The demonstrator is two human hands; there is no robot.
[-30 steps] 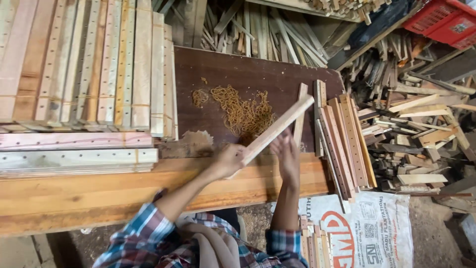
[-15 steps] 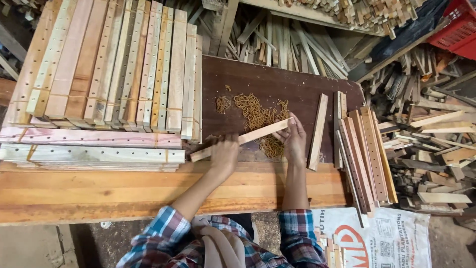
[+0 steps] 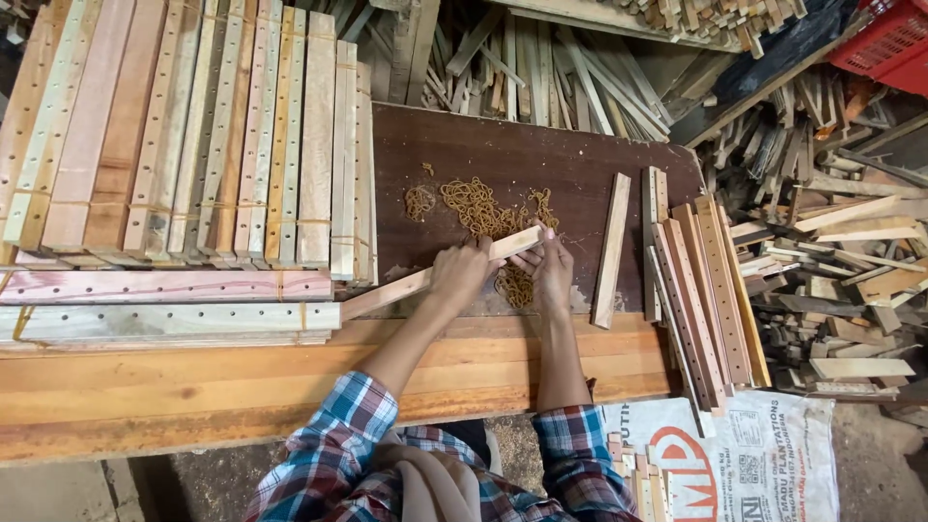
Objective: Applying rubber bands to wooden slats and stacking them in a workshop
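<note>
A long pale wooden slat (image 3: 391, 288) lies at a slant over the dark brown board (image 3: 541, 155), its left end near the bundled slats. My left hand (image 3: 462, 274) grips the slat near its middle. My right hand (image 3: 548, 269) holds its right end, fingers curled over the tip. Under both hands lies a heap of tan rubber bands (image 3: 478, 208).
Bundled drilled slats (image 3: 193, 145) are stacked at the left, two more bundles (image 3: 164, 300) lying crosswise in front. Loose slats (image 3: 696, 280) lie at the right, one slat (image 3: 611, 249) apart. Scrap wood piles (image 3: 831, 251) fill the right and back. A printed sack (image 3: 764, 454) sits below.
The slat has swung from a steep tilt to a flatter slant and moved left toward the bundles. Both hands stayed on it, now closer together.
</note>
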